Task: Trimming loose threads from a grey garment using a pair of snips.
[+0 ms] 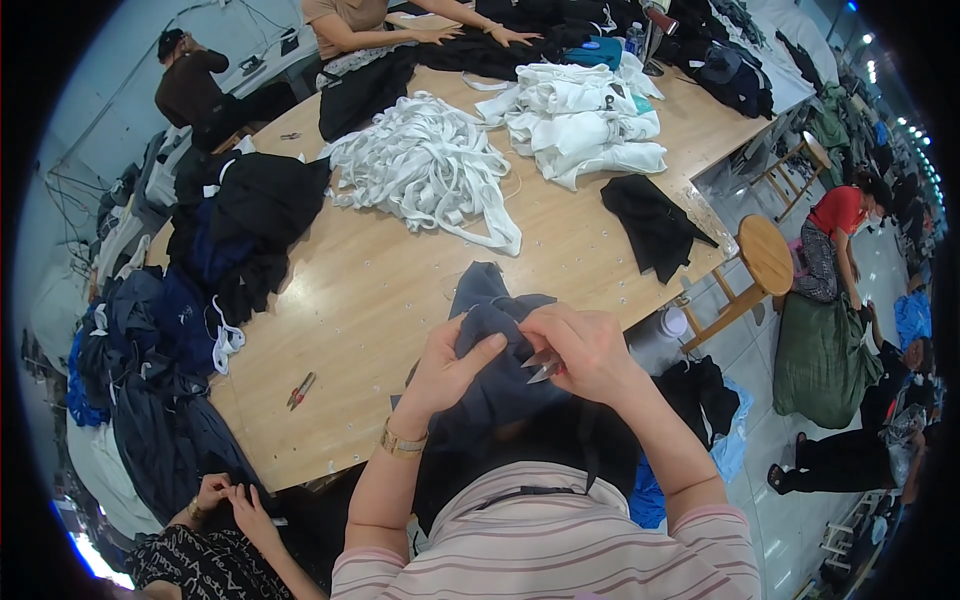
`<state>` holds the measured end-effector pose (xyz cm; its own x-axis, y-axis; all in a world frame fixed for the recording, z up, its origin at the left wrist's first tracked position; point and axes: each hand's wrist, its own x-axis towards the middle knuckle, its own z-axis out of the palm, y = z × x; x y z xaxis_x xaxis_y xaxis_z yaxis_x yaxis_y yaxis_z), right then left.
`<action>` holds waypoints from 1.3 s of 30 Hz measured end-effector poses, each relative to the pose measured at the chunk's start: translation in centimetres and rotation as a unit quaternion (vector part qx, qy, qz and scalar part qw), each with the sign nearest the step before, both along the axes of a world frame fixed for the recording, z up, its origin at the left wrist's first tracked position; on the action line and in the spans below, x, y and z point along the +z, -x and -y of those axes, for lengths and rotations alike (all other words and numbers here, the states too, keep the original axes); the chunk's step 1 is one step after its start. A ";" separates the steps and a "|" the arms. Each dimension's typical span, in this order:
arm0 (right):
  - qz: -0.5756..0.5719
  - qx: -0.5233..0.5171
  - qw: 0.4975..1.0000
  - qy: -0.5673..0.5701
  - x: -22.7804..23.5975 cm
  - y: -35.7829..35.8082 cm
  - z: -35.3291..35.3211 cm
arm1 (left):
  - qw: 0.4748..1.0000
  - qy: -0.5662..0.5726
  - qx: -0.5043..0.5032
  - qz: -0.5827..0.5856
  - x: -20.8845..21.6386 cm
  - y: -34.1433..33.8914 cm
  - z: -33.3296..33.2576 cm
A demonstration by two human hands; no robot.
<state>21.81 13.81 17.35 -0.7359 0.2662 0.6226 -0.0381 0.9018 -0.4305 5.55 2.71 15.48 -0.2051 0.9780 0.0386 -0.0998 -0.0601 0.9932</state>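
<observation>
A dark grey-blue cloth garment (487,392) hangs between my hands and over the table's near edge. With its thumb on top, my left hand (446,366) is closed on the garment's upper fold. My right hand (590,350) is closed too, its fingertips pinching at the same cloth. Tucked in its palm is a pair of thread snips (543,368), with pointed metal blades jutting out toward the left. The cloth's lower part falls over my lap, and what the right fingertips pinch is too small to make out.
On the wooden table (400,280) lie a heap of white straps (425,165), stacked white garments (580,120), a black cloth piece (655,225) and red-handled snips (301,391). Dark garments (180,320) pile up at left. Co-workers' hands are at lower left and the far edge. A stool (764,255) stands right.
</observation>
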 end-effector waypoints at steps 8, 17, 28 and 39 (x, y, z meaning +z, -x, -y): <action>0.002 -0.028 0.999 0.016 -0.2 -0.3 -0.2 | 1.000 -0.012 -0.014 -0.005 0.1 0.1 -0.1; 0.046 0.001 0.998 -0.042 0.5 -0.4 -0.3 | 0.999 0.007 -0.001 -0.043 0.4 0.1 -0.1; 0.088 -0.011 0.994 -0.056 0.4 -0.5 -0.3 | 0.993 0.001 -0.006 -0.114 1.4 0.0 -0.2; 0.070 0.000 0.995 -0.075 1.1 -0.5 -0.4 | 0.988 0.002 -0.005 -0.157 1.6 0.1 -0.2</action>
<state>22.36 14.20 18.44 -0.8176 0.1787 0.5474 0.0127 0.9560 -0.2931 5.45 2.86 17.12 -0.1749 0.9800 0.0948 0.2120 -0.0566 0.9756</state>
